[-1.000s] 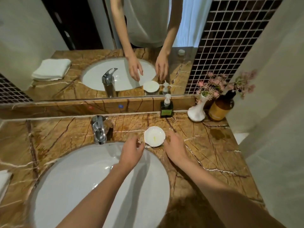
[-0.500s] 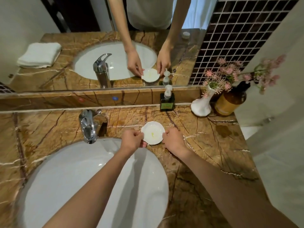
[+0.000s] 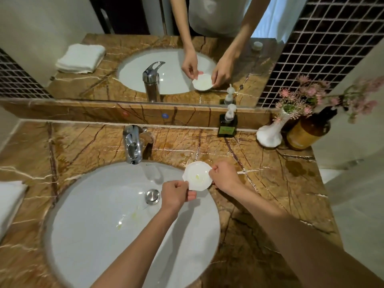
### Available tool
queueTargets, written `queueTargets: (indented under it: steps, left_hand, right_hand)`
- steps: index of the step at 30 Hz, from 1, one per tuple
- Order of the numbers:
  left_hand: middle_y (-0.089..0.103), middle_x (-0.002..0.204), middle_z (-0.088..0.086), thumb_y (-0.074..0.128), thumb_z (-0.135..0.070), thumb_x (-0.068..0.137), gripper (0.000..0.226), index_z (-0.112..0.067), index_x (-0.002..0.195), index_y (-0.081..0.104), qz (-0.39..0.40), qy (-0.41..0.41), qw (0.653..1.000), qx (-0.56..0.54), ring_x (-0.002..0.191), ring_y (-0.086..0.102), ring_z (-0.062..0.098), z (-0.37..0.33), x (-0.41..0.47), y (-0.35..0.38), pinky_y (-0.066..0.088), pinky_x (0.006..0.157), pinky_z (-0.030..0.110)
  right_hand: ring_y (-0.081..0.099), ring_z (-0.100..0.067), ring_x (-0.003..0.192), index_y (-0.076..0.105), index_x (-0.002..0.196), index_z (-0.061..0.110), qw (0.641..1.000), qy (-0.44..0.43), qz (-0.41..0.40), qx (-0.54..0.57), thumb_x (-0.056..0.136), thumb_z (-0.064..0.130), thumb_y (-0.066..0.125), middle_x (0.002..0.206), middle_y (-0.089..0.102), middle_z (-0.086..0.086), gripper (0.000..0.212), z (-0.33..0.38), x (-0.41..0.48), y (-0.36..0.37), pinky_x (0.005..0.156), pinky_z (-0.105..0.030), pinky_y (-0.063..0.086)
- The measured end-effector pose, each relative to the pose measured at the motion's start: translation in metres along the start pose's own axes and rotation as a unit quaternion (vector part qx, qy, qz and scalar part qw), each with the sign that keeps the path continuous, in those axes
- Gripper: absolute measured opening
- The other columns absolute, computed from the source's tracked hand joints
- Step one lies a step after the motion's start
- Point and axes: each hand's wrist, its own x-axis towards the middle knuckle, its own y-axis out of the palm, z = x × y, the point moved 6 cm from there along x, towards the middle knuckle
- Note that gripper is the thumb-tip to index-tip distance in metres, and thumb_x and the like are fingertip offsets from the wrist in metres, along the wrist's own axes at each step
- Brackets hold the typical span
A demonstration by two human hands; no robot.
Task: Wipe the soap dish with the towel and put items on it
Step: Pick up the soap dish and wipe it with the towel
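Note:
The small white soap dish [image 3: 197, 175] with a yellowish smear inside is held over the right rim of the white basin [image 3: 104, 215]. My left hand [image 3: 176, 194] pinches its near-left edge. Its right edge is gripped by my right hand [image 3: 223, 176]. A folded white towel [image 3: 9, 202] lies on the counter at the far left, cut off by the frame edge; its reflection shows in the mirror.
A chrome tap [image 3: 133, 144] stands behind the basin. At the back right of the brown marble counter [image 3: 280, 183] are a dark pump bottle [image 3: 227, 124], a white vase with pink flowers [image 3: 270, 134] and an amber bottle [image 3: 307, 132]. A drain plug [image 3: 152, 196] sits in the basin.
Both hands closed on the dish's edges, lifted it off the counter and brought it toward me, partly over the basin. My view has tilted down.

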Motion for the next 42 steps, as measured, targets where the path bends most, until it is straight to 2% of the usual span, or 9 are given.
queueTargets:
  steps: [6, 16, 19, 22, 26, 30, 36, 40, 42]
  left_hand:
    - [0.067, 0.049, 0.011, 0.055, 0.002, 0.086, 0.027, 0.0, 0.059, 0.058, -0.037, -0.111, 0.98, -0.16, 0.051, 0.069, 0.022, 0.049, -0.039, -0.025, 0.061, 0.06, 0.034]
    - [0.067, 0.051, 0.016, 0.055, 0.004, 0.089, 0.008, 0.009, 0.082, 0.056, -0.024, -0.256, 0.856, -0.448, 0.046, 0.068, 0.019, 0.087, -0.079, -0.062, 0.057, 0.042, 0.029]
    - [0.066, 0.051, 0.017, 0.056, 0.004, 0.088, 0.01, 0.009, 0.079, 0.056, -0.037, -0.232, 0.867, -0.439, 0.048, 0.068, 0.021, 0.088, -0.083, -0.071, 0.058, 0.046, 0.029]
    - [0.068, 0.058, 0.016, 0.056, 0.006, 0.081, 0.011, 0.005, 0.071, 0.059, -0.093, -0.168, 0.915, -0.355, 0.06, 0.071, 0.024, 0.084, -0.084, -0.091, 0.059, 0.062, 0.029]
    - [0.067, 0.051, 0.008, 0.053, 0.0, 0.076, 0.027, -0.01, 0.051, 0.055, -0.149, -0.081, 0.956, -0.242, 0.066, 0.073, 0.024, 0.071, -0.09, -0.121, 0.047, 0.048, 0.014]
    - [0.065, 0.047, 0.002, 0.052, 0.003, 0.079, 0.031, -0.011, 0.051, 0.054, -0.186, -0.058, 0.951, -0.24, 0.064, 0.073, 0.024, 0.062, -0.097, -0.152, 0.048, 0.046, 0.014]
    - [0.073, 0.064, 0.016, 0.054, -0.002, 0.08, 0.01, 0.003, 0.076, 0.062, -0.213, -0.089, 0.931, -0.283, 0.069, 0.074, 0.022, 0.07, -0.094, -0.213, 0.055, 0.069, 0.028]
    - [0.072, 0.063, 0.018, 0.054, 0.001, 0.079, 0.009, 0.006, 0.077, 0.061, -0.23, -0.075, 0.916, -0.321, 0.068, 0.074, 0.025, 0.073, -0.084, -0.254, 0.057, 0.056, 0.024]
    - [0.071, 0.062, 0.019, 0.054, 0.004, 0.08, 0.007, 0.007, 0.079, 0.06, -0.234, -0.072, 0.905, -0.347, 0.067, 0.073, 0.027, 0.076, -0.076, -0.273, 0.057, 0.052, 0.022]
  right_hand:
    - [0.045, -0.023, 0.056, 0.044, 0.052, 0.014, 0.988, -0.065, 0.092, -0.104, 0.08, 0.003, 0.051, 0.062, 0.041, -0.012, 0.031, 0.033, -0.017, 0.034, 0.058, -0.038, 0.046]
    - [0.051, -0.028, 0.069, 0.044, 0.064, 0.01, 0.947, -0.159, 0.133, -0.245, 0.085, 0.008, 0.053, 0.065, 0.046, -0.006, 0.023, 0.11, -0.049, 0.093, 0.058, -0.03, 0.036]
    - [0.053, -0.03, 0.067, 0.044, 0.059, 0.008, 0.948, -0.157, 0.135, -0.241, 0.084, 0.008, 0.051, 0.064, 0.049, -0.009, 0.025, 0.107, -0.051, 0.098, 0.053, -0.032, 0.038]
    - [0.059, -0.038, 0.082, 0.056, 0.079, -0.001, 0.951, -0.174, 0.154, -0.203, 0.088, 0.009, 0.042, 0.085, 0.062, -0.02, 0.02, 0.094, -0.056, 0.106, 0.069, -0.042, 0.048]
    - [0.061, -0.038, 0.072, 0.054, 0.087, 0.007, 0.968, -0.182, 0.144, -0.099, 0.096, 0.014, 0.035, 0.081, 0.064, -0.015, 0.022, 0.085, -0.068, 0.116, 0.06, -0.041, 0.048]
    - [0.064, -0.024, 0.049, 0.055, 0.103, 0.008, 0.972, -0.15, 0.17, 0.062, 0.098, 0.018, 0.038, 0.074, 0.065, -0.012, 0.021, 0.103, -0.08, 0.133, 0.046, -0.034, 0.053]
    - [0.067, -0.026, 0.061, 0.042, 0.125, 0.016, 0.932, -0.065, 0.263, 0.241, 0.097, 0.014, 0.049, 0.082, 0.062, -0.012, 0.028, 0.145, -0.111, 0.183, 0.041, -0.026, 0.045]
    - [0.064, -0.028, 0.061, 0.055, 0.099, 0.007, 0.934, -0.043, 0.273, 0.228, 0.094, 0.015, 0.052, 0.081, 0.064, -0.016, 0.01, 0.175, -0.125, 0.217, 0.04, -0.028, 0.041]
    - [0.062, -0.03, 0.061, 0.057, 0.092, -0.005, 0.939, -0.031, 0.263, 0.217, 0.094, 0.017, 0.052, 0.077, 0.065, -0.016, 0.023, 0.186, -0.129, 0.235, 0.042, -0.03, 0.04]
